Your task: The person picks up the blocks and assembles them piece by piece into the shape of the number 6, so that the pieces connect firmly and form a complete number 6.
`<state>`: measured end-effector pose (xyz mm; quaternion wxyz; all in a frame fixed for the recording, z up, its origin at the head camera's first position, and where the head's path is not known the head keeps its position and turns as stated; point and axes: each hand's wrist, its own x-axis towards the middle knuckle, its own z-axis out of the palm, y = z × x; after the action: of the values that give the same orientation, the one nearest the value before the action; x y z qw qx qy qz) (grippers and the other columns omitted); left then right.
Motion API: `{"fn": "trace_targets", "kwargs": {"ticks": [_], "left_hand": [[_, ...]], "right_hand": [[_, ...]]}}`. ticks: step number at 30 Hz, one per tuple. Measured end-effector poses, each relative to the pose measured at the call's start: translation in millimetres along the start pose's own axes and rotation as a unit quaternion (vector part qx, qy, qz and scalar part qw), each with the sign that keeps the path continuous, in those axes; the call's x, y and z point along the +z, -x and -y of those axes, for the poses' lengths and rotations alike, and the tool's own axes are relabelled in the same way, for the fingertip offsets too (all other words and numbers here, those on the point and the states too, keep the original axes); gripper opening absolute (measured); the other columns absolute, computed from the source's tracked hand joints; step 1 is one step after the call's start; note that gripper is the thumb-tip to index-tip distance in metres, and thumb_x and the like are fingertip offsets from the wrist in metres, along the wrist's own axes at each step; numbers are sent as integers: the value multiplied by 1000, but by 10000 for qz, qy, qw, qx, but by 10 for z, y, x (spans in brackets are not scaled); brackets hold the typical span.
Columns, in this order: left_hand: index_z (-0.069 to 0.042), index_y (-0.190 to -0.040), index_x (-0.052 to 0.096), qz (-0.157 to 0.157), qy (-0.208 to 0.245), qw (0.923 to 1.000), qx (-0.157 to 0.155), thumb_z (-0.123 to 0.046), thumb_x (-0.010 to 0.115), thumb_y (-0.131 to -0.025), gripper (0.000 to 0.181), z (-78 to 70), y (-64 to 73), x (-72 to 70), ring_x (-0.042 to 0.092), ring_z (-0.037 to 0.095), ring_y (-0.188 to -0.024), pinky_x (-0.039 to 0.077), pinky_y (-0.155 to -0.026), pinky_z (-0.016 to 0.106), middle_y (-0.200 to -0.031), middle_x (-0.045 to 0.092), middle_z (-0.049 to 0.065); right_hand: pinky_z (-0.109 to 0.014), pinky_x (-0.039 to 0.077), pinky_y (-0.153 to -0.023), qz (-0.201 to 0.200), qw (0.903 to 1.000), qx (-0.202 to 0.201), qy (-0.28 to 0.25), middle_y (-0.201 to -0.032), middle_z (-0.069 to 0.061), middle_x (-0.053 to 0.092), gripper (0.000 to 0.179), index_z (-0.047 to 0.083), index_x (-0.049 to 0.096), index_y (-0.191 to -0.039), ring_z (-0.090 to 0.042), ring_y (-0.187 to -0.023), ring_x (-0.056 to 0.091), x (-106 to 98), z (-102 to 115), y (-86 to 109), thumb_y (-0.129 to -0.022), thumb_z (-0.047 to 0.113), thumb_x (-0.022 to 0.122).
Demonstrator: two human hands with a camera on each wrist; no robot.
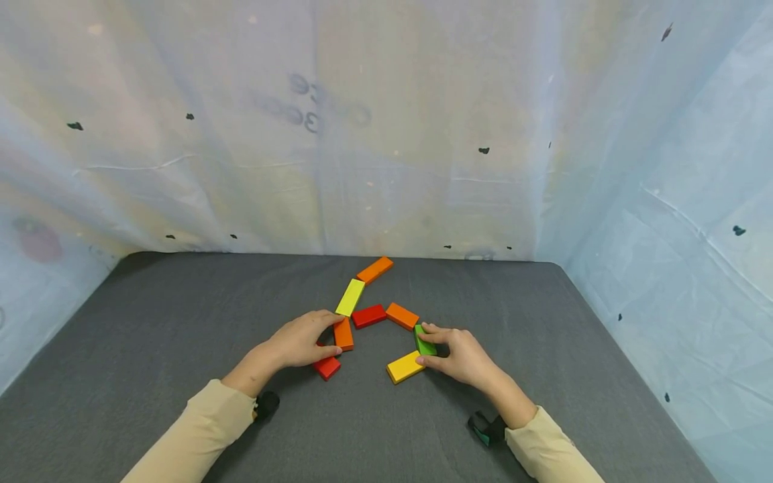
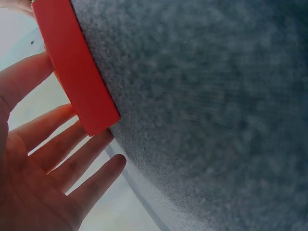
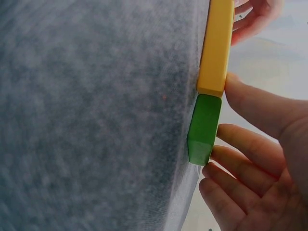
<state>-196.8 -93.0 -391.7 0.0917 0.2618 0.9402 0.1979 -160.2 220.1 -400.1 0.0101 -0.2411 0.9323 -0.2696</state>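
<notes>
In the head view my left hand (image 1: pixel 302 340) spans an orange block (image 1: pixel 343 334), forefinger at its far end and thumb near its close end. A red block (image 1: pixel 328 367) lies by that thumb; in the left wrist view the red block (image 2: pixel 74 65) hides part of the fingers. My right hand (image 1: pixel 460 357) holds a green block (image 1: pixel 425 341) between thumb and fingers. The thumb also lies right by the end of a yellow block (image 1: pixel 403 367). In the right wrist view, the green block (image 3: pixel 204 127) meets the yellow block (image 3: pixel 215 48) end to end.
Beyond the hands, a light yellow block (image 1: pixel 350 297) and an orange block (image 1: pixel 375 270) continue the left line. Another red block (image 1: pixel 369 316) and orange block (image 1: pixel 402 315) lie between the hands. All rest flat on a grey cloth-covered table (image 1: pixel 199 315), with pale sheeting (image 1: pixel 392 134) behind.
</notes>
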Motion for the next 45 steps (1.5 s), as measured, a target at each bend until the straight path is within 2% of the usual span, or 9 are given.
{"fn": "trace_targets", "kwargs": {"ticks": [3, 11, 17, 21, 27, 32, 45], "left_hand": [[-6, -138, 52, -13, -38, 10000, 8, -30, 72, -87, 60, -4, 1, -5, 53, 31, -121, 44, -99, 51, -134, 55, 15], [-8, -138, 51, 18, -27, 9998, -202, -37, 70, -87, 61, 6, 1, -7, 53, 30, -120, 45, -99, 52, -134, 54, 14], [-7, -136, 54, -255, -31, 9996, -132, -30, 68, -90, 53, 21, 14, -23, 56, 29, -116, 48, -95, 50, -130, 56, 13], [-6, -137, 52, -318, -113, 9994, -122, -27, 67, -91, 54, -2, -8, -34, 50, 33, -124, 44, -100, 52, -139, 50, 15], [-3, -142, 46, -84, -259, 9996, 4, -26, 66, -91, 59, -28, -41, -27, 40, 37, -134, 37, -106, 55, -150, 38, 17], [-5, -143, 46, 110, -213, 9996, -159, -26, 65, -93, 58, -27, -61, -17, 38, 36, -136, 34, -108, 55, -150, 39, 15], [-3, -144, 42, 268, -219, 9993, -173, -25, 60, -96, 56, -85, -102, 15, 37, 41, -135, 33, -108, 57, -152, 35, 19]], "right_hand": [[-51, 45, -98, -2, 10000, 2, -13, -139, -18, 51, 49, 1, 62, -126, -37, -126, 51, 3, -3, 0, -86, 27, 72], [-51, 45, -97, -22, 10000, 1, -19, -139, -18, 52, 49, 0, 62, -126, -37, -126, 51, 22, -7, -4, -85, 25, 73], [-51, 45, -98, -9, 10000, 22, -36, -139, -18, 51, 49, 0, 62, -126, -38, -127, 50, 17, -7, -5, -85, 26, 73], [-51, 45, -98, 6, 10000, 27, -40, -140, -18, 51, 49, 1, 62, -126, -37, -127, 50, 14, -14, -8, -86, 26, 73], [-50, 45, -98, 26, 10000, 23, -23, -140, -18, 51, 49, 1, 62, -127, -37, -127, 50, 22, -22, -10, -86, 27, 72], [-50, 45, -98, 38, 10000, 34, -21, -140, -17, 51, 49, 2, 62, -127, -36, -127, 50, 26, -25, -12, -86, 27, 73], [-48, 49, -93, -21, 9999, -118, 96, -138, -18, 53, 48, 2, 64, -125, -37, -124, 53, -19, -68, -1, -86, 29, 72]]}}
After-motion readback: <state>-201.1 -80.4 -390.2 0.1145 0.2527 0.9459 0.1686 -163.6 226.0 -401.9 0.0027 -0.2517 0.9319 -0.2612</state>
